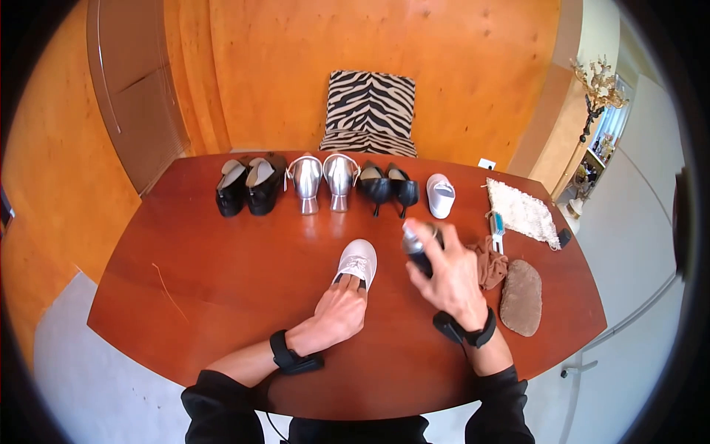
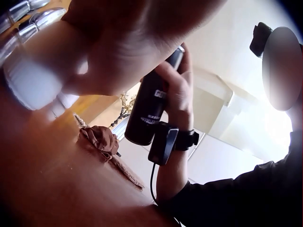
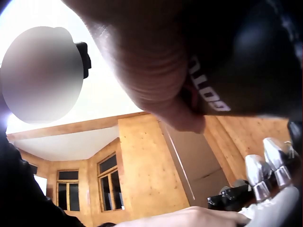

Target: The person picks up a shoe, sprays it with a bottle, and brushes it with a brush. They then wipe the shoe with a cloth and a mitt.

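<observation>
My left hand point(image 1: 342, 309) holds a white lace-up sneaker point(image 1: 358, 259), its fingers reaching into the shoe's opening and the toe facing away from me. In the left wrist view the sneaker's pale toe point(image 2: 33, 82) shows beyond the blurred hand. To the right, my right hand point(image 1: 452, 280) grips a black spray can point(image 1: 418, 255) with its fingers around the body and the index finger up at the nozzle. White lettering shows on the can point(image 2: 147, 106) in the left wrist view. The can is raised above the table, a little right of the sneaker.
Along the table's back stand black shoes point(image 1: 248, 185), silver heels point(image 1: 307, 181), black heels point(image 1: 388, 189) and another white sneaker point(image 1: 441, 196). On the right lie a white cloth point(image 1: 521, 211), a blue-and-white brush point(image 1: 498, 229), a brown cloth point(image 1: 490, 266) and a brown pad point(image 1: 521, 297).
</observation>
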